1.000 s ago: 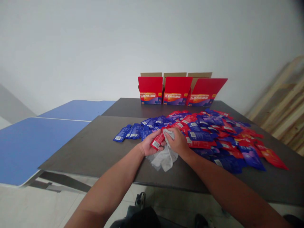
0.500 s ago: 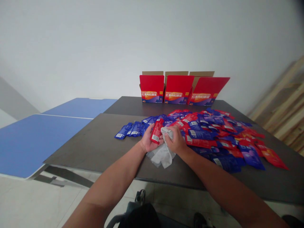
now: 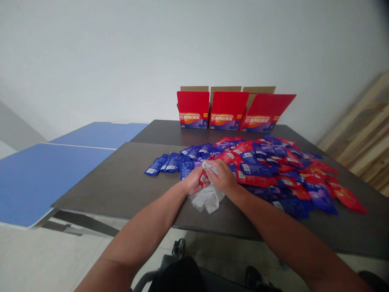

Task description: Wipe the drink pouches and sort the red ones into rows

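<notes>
**Item 1, work in hand:** a red sachet point(image 3: 202, 177) being handled inside a grey cloth point(image 3: 208, 200), judged to be a wiping step.

**Item 2, left hand** point(image 3: 194, 183): narrow, curled around the lower part of the red sachet, at the near side of the pile.

**Item 3, right hand** point(image 3: 223, 177): narrow, closed on the cloth where it wraps over the sachet. The two hands are just beside each other, knuckles nearly meeting.

**Item 4, location of the red sachet:** between the hands, above the desk point(image 3: 118, 186), only a small red strip showing. Its barcode end is hidden.

**Item 5, cloth:** crumpled, its loose end hanging below the hands onto the desk.

**Item 6, sachets** point(image 3: 273, 174): a wide, loose pile of red and blue packets, spread across the desk to the right. A shorter run of blue ones lies to the left.

**Item 7, cartons** point(image 3: 226, 109): three red boxes, upright in a row at the far edge of the desk, with cardboard flaps open.

**Next move, as judged:** the hold calls for the cloth to be drawn along the sachet.

**Change from the earlier frame:** the sachet, then standing clear above the left hand, is now mostly covered by the cloth.
</notes>
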The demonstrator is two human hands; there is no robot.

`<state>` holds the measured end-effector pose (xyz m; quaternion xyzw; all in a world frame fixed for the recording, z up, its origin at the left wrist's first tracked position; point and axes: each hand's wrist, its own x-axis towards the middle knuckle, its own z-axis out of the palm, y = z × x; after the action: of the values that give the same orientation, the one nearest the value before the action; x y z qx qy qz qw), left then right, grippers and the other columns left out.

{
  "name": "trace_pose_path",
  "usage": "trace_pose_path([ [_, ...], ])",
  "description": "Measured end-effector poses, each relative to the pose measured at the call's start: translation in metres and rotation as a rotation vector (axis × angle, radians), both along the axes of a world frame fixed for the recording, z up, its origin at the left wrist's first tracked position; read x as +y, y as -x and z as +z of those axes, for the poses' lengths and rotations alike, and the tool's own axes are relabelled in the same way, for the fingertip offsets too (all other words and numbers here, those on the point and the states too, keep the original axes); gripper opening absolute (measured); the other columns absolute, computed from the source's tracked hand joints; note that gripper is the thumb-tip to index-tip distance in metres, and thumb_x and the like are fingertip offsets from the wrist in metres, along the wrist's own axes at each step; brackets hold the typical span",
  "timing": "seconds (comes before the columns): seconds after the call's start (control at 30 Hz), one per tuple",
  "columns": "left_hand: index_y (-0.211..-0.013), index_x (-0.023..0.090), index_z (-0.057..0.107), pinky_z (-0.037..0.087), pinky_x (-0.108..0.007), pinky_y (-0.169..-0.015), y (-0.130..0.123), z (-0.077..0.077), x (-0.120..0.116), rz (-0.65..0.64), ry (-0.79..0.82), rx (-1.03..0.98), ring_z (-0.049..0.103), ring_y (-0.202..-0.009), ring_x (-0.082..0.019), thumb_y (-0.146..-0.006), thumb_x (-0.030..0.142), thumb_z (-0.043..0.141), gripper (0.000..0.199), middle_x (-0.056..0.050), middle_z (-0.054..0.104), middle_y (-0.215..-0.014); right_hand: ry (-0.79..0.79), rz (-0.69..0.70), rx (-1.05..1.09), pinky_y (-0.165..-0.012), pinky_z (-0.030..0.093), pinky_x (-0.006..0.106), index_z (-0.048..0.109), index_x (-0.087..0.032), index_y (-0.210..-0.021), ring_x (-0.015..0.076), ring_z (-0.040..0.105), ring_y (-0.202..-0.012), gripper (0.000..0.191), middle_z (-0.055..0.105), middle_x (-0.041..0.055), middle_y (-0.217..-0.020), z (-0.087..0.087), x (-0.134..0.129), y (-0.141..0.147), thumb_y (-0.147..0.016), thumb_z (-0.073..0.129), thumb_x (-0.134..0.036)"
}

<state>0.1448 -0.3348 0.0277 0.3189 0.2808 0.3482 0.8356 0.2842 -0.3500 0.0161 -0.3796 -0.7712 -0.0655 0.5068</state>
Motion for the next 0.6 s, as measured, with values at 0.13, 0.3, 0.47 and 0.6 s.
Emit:
trace_pose_path([
  [0.13, -0.071, 0.015, 0.050, 0.026, -0.013, -0.034, -0.001, -0.001, -0.002, -0.028, -0.098, 0.015, 0.041, -0.042, -0.005, -0.085, 0.053, 0.058, 0.041, 0.004, 0.044, -0.055, 0.076, -0.136, 0.149, -0.087, 0.050, 0.041, 0.053, -0.022, -0.110, 0.0242, 0.061, -0.096, 0.021, 0.064, 0.0097, -0.100, 0.003, 0.002, 0.000, -0.090, 0.050, -0.030],
  [0.3, -0.072, 0.016, 0.050, 0.023, -0.014, -0.033, 0.000, 0.003, -0.003, -0.081, -0.111, 0.044, 0.037, -0.038, -0.005, -0.085, 0.058, 0.055, 0.044, 0.006, 0.040, -0.051, 0.139, -0.236, 0.266, -0.083, 0.050, 0.040, 0.051, -0.020, -0.108, 0.0255, 0.062, -0.095, 0.023, 0.064, 0.0115, -0.100, 0.001, 0.007, -0.004, -0.091, 0.048, -0.035],
  [0.47, -0.079, 0.014, 0.056, 0.022, -0.015, -0.033, 0.004, 0.005, -0.003, -0.189, -0.110, 0.065, 0.035, -0.036, -0.005, -0.086, 0.061, 0.050, 0.048, 0.004, 0.041, -0.050, 0.137, -0.303, 0.315, -0.079, 0.050, 0.039, 0.050, -0.020, -0.107, 0.0254, 0.061, -0.092, 0.023, 0.064, 0.0114, -0.099, 0.000, 0.011, -0.008, -0.092, 0.047, -0.037],
  [0.6, -0.082, 0.013, 0.059, 0.023, -0.016, -0.034, 0.013, 0.006, -0.001, -0.286, -0.114, 0.017, 0.035, -0.037, -0.005, -0.085, 0.051, 0.055, 0.038, 0.003, 0.043, -0.050, 0.151, -0.312, 0.335, -0.078, 0.050, 0.037, 0.050, -0.020, -0.106, 0.0244, 0.060, -0.091, 0.023, 0.064, 0.0104, -0.098, 0.000, 0.012, -0.010, -0.092, 0.047, -0.037],
])
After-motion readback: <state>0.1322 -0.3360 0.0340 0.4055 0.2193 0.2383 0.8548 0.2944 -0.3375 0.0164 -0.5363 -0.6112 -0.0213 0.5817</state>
